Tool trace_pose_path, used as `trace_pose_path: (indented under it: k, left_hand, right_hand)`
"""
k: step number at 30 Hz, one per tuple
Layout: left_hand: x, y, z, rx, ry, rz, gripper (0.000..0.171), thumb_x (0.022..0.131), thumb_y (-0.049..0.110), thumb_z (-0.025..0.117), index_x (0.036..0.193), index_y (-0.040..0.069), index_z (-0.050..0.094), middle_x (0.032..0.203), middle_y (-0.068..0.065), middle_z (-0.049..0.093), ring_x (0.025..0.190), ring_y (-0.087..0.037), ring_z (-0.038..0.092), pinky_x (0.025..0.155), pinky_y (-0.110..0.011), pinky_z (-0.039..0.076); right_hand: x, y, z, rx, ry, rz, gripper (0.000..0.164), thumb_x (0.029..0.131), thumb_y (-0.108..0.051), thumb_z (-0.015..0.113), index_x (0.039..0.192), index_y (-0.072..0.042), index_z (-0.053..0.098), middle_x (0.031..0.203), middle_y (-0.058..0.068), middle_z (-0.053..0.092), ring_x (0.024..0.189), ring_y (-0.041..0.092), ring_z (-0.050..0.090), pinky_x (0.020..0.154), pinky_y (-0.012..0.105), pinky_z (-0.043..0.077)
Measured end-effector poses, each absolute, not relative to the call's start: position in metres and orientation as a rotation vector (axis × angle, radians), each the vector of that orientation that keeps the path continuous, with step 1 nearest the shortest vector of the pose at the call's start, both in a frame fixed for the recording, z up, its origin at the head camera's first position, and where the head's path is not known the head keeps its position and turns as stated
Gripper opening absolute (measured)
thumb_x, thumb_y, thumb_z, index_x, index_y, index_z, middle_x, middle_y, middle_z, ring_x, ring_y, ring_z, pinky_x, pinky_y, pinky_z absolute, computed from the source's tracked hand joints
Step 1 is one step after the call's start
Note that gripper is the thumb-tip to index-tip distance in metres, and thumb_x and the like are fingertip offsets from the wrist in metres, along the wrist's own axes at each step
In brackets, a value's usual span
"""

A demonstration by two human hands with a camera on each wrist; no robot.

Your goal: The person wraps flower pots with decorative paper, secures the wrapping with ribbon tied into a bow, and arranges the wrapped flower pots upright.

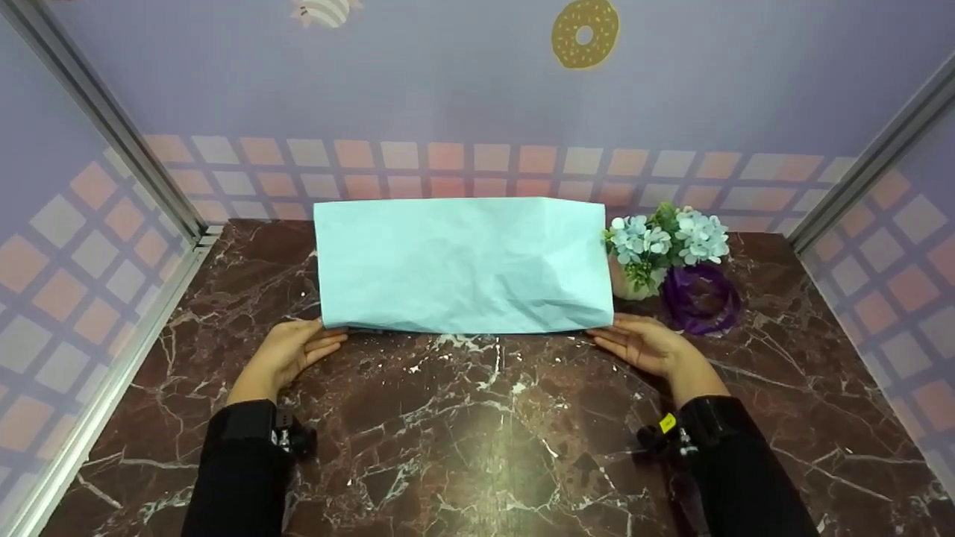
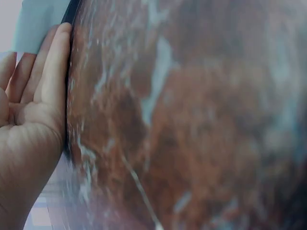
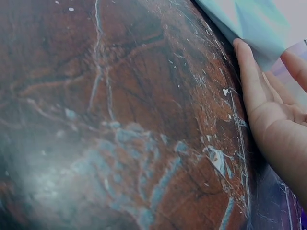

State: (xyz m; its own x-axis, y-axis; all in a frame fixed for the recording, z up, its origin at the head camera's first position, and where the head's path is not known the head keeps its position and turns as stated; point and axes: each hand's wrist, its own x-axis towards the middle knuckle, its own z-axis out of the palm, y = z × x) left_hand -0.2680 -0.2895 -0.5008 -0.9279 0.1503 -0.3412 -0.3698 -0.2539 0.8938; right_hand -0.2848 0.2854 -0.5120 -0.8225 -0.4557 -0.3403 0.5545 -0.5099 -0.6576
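Note:
A wide, creased sheet of light blue paper point(image 1: 455, 265) lies across the back of the dark marbled table, its near edge slightly raised. At its near left corner, my left hand point(image 1: 287, 354) pinches the paper, thumb on top and fingers underneath. My right hand point(image 1: 649, 347) does the same at the near right corner. In the left wrist view, the paper point(image 2: 41, 24) covers the fingertips of the left hand point(image 2: 33, 120). Seen from the right wrist, the paper corner point(image 3: 261, 36) lies between thumb and fingers of the right hand point(image 3: 276, 115). What lies beneath the sheet is hidden.
Pale blue artificial flowers point(image 1: 671, 239) in a light pot point(image 1: 634, 287) stand just right of the paper. A coil of purple ribbon point(image 1: 705, 298) lies beside them. Patterned wall panels point(image 1: 477, 89) enclose the table point(image 1: 477, 432) at the back and both sides.

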Motion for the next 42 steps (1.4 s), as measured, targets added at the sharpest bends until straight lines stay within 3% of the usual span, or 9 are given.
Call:
trace_pose_path:
  k: [3, 10, 15, 18, 22, 27, 33, 36, 42]
  left_hand:
    - [-0.268, -0.292, -0.502, -0.213, 1.638, 2.256, 0.030, 0.104, 0.007, 0.045, 0.126, -0.012, 0.045, 0.109, -0.011, 0.061, 0.098, -0.021, 0.068, 0.098, -0.035, 0.047]
    - [-0.265, -0.297, -0.503, -0.108, 1.617, 2.240, 0.017, 0.103, 0.002, 0.044, 0.093, 0.002, 0.057, 0.113, -0.011, 0.051, 0.102, -0.020, 0.066, 0.101, -0.036, 0.045]
    - [-0.263, -0.298, -0.502, -0.070, 1.613, 2.236, 0.020, 0.099, 0.002, 0.053, 0.115, 0.009, 0.064, 0.114, -0.004, 0.064, 0.104, -0.017, 0.065, 0.099, -0.033, 0.047]
    - [-0.263, -0.298, -0.502, -0.091, 1.672, 2.214, 0.028, 0.097, 0.003, 0.057, 0.125, 0.002, 0.062, 0.113, -0.001, 0.063, 0.090, -0.007, 0.065, 0.086, -0.021, 0.052]
    - [-0.265, -0.297, -0.504, -0.120, 1.752, 2.163, 0.041, 0.097, 0.004, 0.058, 0.135, -0.009, 0.050, 0.104, -0.001, 0.063, 0.077, -0.002, 0.061, 0.070, -0.014, 0.052]
    - [-0.265, -0.301, -0.507, -0.127, 1.899, 1.983, 0.054, 0.096, 0.000, 0.059, 0.143, -0.012, 0.036, 0.108, -0.003, 0.060, 0.089, -0.007, 0.064, 0.081, -0.021, 0.054]
    - [-0.263, -0.301, -0.507, -0.127, 2.048, 1.833, 0.055, 0.092, 0.000, 0.064, 0.142, -0.009, 0.042, 0.139, -0.018, 0.047, 0.099, -0.001, 0.059, 0.087, -0.020, 0.051]
    - [-0.264, -0.298, -0.506, -0.119, 2.038, 1.877, 0.051, 0.089, 0.000, 0.068, 0.137, -0.007, 0.050, 0.132, -0.016, 0.053, 0.099, -0.002, 0.060, 0.086, -0.021, 0.052]
    - [-0.267, -0.293, -0.498, -0.170, 2.085, 1.857, 0.054, 0.089, -0.004, 0.067, 0.139, -0.008, 0.047, 0.117, -0.006, 0.058, 0.095, -0.003, 0.062, 0.088, -0.022, 0.051]
  right_hand:
    - [-0.284, 0.288, -0.513, 0.150, 1.053, -2.304, 0.026, 0.101, 0.006, 0.039, 0.120, 0.007, 0.057, 0.121, 0.021, 0.062, 0.115, 0.033, 0.059, 0.109, 0.043, 0.034]
    - [-0.283, 0.291, -0.513, 0.159, 1.049, -2.293, 0.066, 0.099, 0.010, 0.036, 0.152, 0.004, -0.003, 0.124, 0.020, 0.059, 0.117, 0.031, 0.058, 0.111, 0.041, 0.033]
    - [-0.283, 0.294, -0.515, 0.069, 1.019, -2.281, 0.042, 0.098, 0.014, 0.033, 0.139, 0.004, 0.040, 0.126, 0.019, 0.059, 0.120, 0.030, 0.056, 0.112, 0.041, 0.030]
    - [-0.283, 0.296, -0.516, -0.006, 1.037, -2.244, 0.043, 0.098, 0.016, 0.032, 0.131, 0.001, 0.053, 0.129, 0.016, 0.058, 0.121, 0.027, 0.056, 0.112, 0.038, 0.030]
    - [-0.287, 0.298, -0.517, -0.117, 1.257, -2.122, 0.052, 0.098, 0.014, 0.032, 0.149, 0.004, 0.031, 0.128, 0.009, 0.056, 0.113, 0.020, 0.058, 0.104, 0.031, 0.042]
    - [-0.287, 0.296, -0.518, -0.079, 1.293, -2.077, 0.063, 0.098, 0.016, 0.031, 0.153, 0.004, 0.003, 0.128, 0.011, 0.057, 0.110, 0.019, 0.060, 0.096, 0.030, 0.048]
    - [-0.287, 0.291, -0.515, 0.045, 1.283, -2.100, 0.067, 0.094, 0.020, 0.036, 0.153, 0.005, 0.008, 0.111, 0.009, 0.061, 0.100, 0.016, 0.062, 0.090, 0.025, 0.051]
    - [-0.288, 0.289, -0.511, 0.090, 1.342, -2.085, 0.068, 0.094, 0.020, 0.039, 0.153, 0.005, 0.010, 0.101, 0.007, 0.061, 0.090, 0.015, 0.062, 0.084, 0.023, 0.052]
    - [-0.295, 0.285, -0.507, 0.124, 1.474, -2.098, 0.066, 0.093, 0.020, 0.043, 0.152, 0.007, 0.015, 0.120, 0.010, 0.060, 0.103, 0.018, 0.063, 0.090, 0.026, 0.051]
